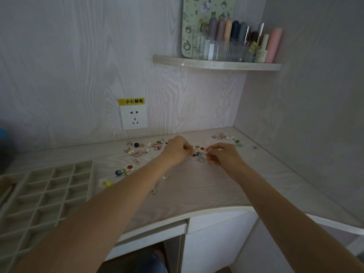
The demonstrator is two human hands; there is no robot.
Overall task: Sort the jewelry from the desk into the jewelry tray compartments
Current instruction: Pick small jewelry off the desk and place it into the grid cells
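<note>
Pale wood-grain laminate forms the desk (197, 186), and loose jewelry lies scattered across its rear half, with a further small group (220, 136) near the right wall. Both hands work at one cluster (199, 152) of earrings at centre rear. Left hand (177, 149) has its fingers curled and appears to pinch a small gold-toned piece at the cluster's left edge; what exactly it holds is too small to identify. Right hand (222, 153) also has curled fingers at the cluster's right edge, beside a white flower earring with a red centre (201, 148); whether it grips anything cannot be determined. Jewelry tray (49, 192) sits at the desk's left front, well apart from the cluster, and its visible compartments look unfilled. Judgement: sorting has barely begun. To do this step well, separate one piece cleanly from its neighbours before lifting, as hooks and posts may snag, then carry matching pieces to a single compartment.
</note>
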